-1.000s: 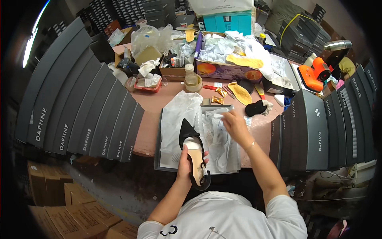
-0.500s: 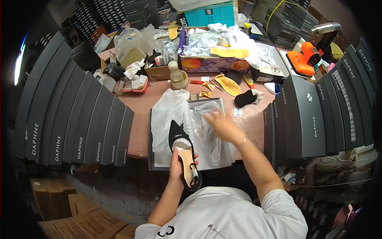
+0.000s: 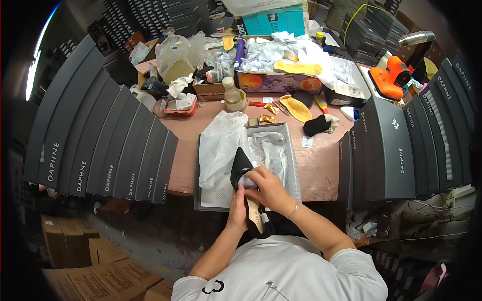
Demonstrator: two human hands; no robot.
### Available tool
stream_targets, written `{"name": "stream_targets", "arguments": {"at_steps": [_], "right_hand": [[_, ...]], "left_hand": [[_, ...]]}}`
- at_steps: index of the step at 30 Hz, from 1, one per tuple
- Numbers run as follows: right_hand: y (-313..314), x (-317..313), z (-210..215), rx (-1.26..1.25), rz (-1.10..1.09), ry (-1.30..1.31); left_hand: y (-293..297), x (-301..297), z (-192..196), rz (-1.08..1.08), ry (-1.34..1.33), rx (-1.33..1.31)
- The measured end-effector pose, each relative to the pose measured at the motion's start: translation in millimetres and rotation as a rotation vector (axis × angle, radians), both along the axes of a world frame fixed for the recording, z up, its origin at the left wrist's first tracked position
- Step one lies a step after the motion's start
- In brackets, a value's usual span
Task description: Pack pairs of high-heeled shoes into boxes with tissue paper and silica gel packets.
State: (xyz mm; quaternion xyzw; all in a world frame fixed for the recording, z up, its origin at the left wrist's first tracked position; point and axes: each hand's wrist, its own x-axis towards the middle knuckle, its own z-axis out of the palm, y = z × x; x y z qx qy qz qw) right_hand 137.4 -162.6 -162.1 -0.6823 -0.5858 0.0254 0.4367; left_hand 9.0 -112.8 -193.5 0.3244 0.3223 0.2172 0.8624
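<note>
My left hand [image 3: 238, 210] is closed around the side of a black pointed-toe slingback shoe [image 3: 241, 159], its toe aimed away from me and its beige insole upward. At the shoe's mouth, my right hand [image 3: 268, 189] has its fingers bent and closed on a whitish wad of stuffing [image 3: 246, 181], partly hidden by the fingers. Beneath and beyond the shoe lies an open grey shoebox [image 3: 197, 188]. White tissue paper [image 3: 221, 150] spreads over its left half, and crumpled translucent wrapping [image 3: 270, 150] fills the right.
Grey shoeboxes stand in rows at left [image 3: 95, 145] and right [image 3: 384, 150]. Behind the open box are a glass bottle [image 3: 232, 95], yellow insoles [image 3: 296, 108], a black brush-like pad [image 3: 315, 125] and a carton of crumpled paper [image 3: 278, 83]. An orange device [image 3: 389, 80] sits far right.
My right hand has come from above the box's wrapping to the shoe's mouth and closed there. The shoe remains in my left hand, turned slightly. The whole view has shifted a little.
</note>
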Motion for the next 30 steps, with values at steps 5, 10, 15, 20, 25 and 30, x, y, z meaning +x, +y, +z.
{"name": "stream_targets", "arguments": {"at_steps": [5,10,15,20,25,30], "right_hand": [[4.1,1.6,-17.7,-0.050,0.065,0.392],[4.7,13.3,39.6,-0.214,0.236,0.406],[-36.8,5.0,42.1,-0.091,0.234,0.519],[-69.4,-31.8,1.1,-0.361,0.355,0.771],[-71.1,-47.5,5.5,-0.419,0.444,0.734],[-68.4,-48.0,14.6,-0.398,0.462,0.635]], "left_hand": [[-11.9,-8.9,10.7,-0.137,-0.005,0.024],[30.6,-26.0,-3.1,-0.351,-0.191,-0.039],[64.6,-38.1,14.1,-0.301,-0.664,-0.248],[51.9,-27.3,30.3,-0.184,-1.032,-0.656],[49.2,-22.6,10.9,-0.047,-1.067,-0.936],[33.8,-22.4,29.5,0.057,-1.177,-1.111]]}}
